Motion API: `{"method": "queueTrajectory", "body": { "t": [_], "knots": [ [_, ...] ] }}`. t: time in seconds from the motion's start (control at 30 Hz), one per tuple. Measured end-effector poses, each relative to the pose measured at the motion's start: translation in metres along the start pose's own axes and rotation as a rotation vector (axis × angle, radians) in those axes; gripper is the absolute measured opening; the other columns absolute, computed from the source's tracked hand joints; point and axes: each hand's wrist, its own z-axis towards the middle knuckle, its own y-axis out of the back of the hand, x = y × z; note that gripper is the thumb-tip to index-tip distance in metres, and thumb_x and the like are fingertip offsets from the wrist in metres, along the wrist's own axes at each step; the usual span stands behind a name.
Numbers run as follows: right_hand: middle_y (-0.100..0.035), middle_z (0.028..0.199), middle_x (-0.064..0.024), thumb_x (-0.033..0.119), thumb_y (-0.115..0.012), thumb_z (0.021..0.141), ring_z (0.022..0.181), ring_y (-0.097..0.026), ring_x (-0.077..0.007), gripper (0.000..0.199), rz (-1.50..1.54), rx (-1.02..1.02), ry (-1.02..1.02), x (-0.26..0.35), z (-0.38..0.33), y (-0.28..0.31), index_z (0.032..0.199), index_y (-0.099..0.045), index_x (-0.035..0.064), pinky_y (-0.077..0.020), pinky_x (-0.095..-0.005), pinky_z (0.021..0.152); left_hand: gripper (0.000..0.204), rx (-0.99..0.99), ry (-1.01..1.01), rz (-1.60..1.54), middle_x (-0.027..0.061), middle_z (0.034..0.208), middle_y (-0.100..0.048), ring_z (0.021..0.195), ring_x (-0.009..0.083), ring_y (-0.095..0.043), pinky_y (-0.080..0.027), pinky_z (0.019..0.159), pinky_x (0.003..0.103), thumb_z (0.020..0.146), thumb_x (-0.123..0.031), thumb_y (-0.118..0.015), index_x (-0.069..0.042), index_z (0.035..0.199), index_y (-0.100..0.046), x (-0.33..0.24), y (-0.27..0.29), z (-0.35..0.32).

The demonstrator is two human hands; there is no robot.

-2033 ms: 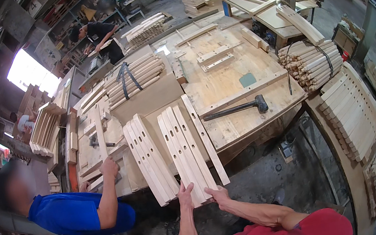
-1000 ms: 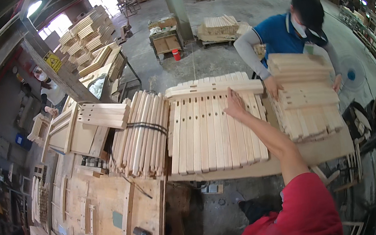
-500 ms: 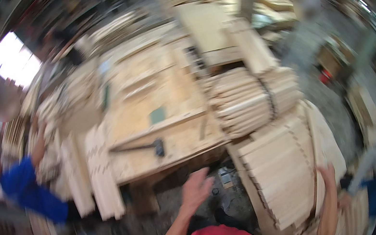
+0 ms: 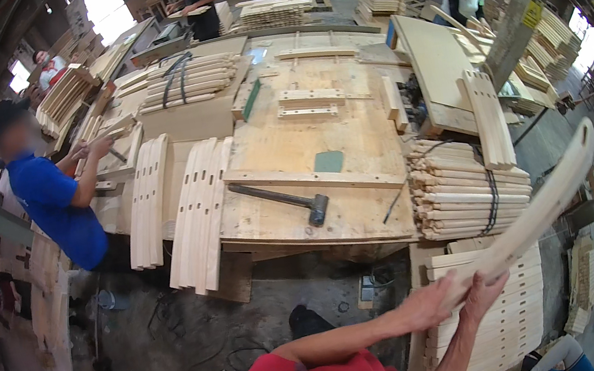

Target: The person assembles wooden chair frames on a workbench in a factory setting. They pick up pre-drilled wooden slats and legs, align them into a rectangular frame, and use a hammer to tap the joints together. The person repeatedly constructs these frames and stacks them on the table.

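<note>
A long, pale wooden slat with a rounded, slotted far end slants up to the right, lifted over a stack of slats. My right hand is closed around its lower part from beneath. Close beside it, my left hand is closed on the near end, which its fingers partly hide. Below both hands lies the flat stack of slotted slats. On the wooden workbench ahead rests a black-headed mallet, behind which runs a long wooden rail.
Strapped wooden bars are piled at the bench's right. Slotted boards overhang its left front edge. A person in a blue shirt works at the left; others stand farther back. A post rises at the right, and cables lie on the floor.
My hands, apart and empty half a second ago, have come together at the right and taken hold of a slat, now raised. The view has swung, placing the bench farther right.
</note>
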Motion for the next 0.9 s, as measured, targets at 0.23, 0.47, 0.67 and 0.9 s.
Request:
{"method": "queueTrajectory", "body": {
  "t": [0.23,0.47,0.67,0.9],
  "knots": [
    [-0.059,0.114,-0.0087,0.049,-0.092,0.072,0.103,-0.060,-0.0207,0.089,0.193,0.281,-0.143,0.035,-0.038,-0.206,0.132,-0.048,0.0006,-0.0512,-0.0365,0.089,0.087,-0.496,0.202,-0.124,0.0266,0.136,-0.059,0.126,0.0382,-0.060,-0.048,0.106,0.043,0.079,-0.017,-0.075,-0.007,0.156,-0.034,0.061,0.179,-0.081],
    [-0.061,0.096,-0.0031,0.025,-0.092,0.076,0.087,-0.060,-0.0151,0.055,-0.003,0.452,-0.195,0.035,-0.046,-0.298,0.113,-0.056,0.0056,-0.0516,-0.0308,0.079,0.071,-0.779,0.358,0.280,0.0252,0.129,-0.062,0.117,0.0415,-0.062,-0.052,0.097,0.046,0.079,-0.014,-0.073,-0.004,0.146,-0.049,0.180,0.317,-0.261],
    [-0.061,0.097,-0.0029,0.021,-0.087,0.080,0.087,-0.060,-0.0143,0.050,0.025,0.561,-0.292,0.037,-0.053,-0.347,0.117,-0.057,0.0046,-0.0510,-0.0303,0.078,0.046,-1.155,0.507,0.233,0.0178,0.109,-0.071,0.097,0.0216,-0.068,-0.054,0.087,0.034,0.085,-0.010,-0.074,0.000,0.128,-0.063,0.235,0.413,-0.382],
    [-0.064,0.093,-0.0027,0.028,-0.088,0.082,0.078,-0.061,-0.0115,0.058,0.098,0.636,-0.362,0.055,-0.055,-0.392,0.123,-0.056,0.0021,-0.0519,-0.0277,0.069,0.039,-1.008,0.775,0.269,0.0238,0.106,-0.071,0.106,0.0362,-0.066,-0.051,0.092,0.044,0.095,-0.029,-0.065,0.001,0.120,-0.065,0.279,0.445,-0.393]
  ]
}}
